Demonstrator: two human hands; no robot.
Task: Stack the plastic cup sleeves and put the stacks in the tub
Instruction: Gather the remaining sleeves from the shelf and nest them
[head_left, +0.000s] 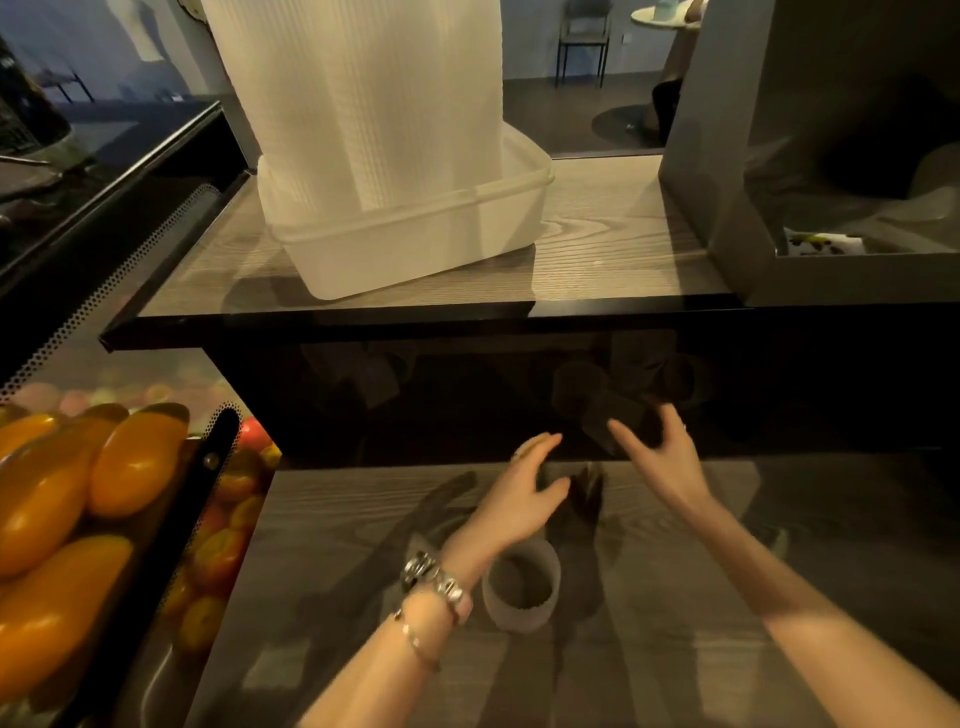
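The tub (415, 244) is showing as milky, translucent plastic with a smooth, faintly glossy wall. The tall stacks of sleeves (358, 98) standing in it are looking like thin, whitish plastic, finely ribbed across their sides. The upper shelf (597, 244) is showing matt grey wood grain, edged by a glossy black front that is mirroring dim shapes. The tabletop (675, 623) is carrying the same grained, matt finish. A single sleeve (522, 592) is lying there, frosted and semi-clear. The bracelet (436, 582) on the left wrist is gleaming like polished metal. The fruit (78, 493) is shining smooth and waxy.
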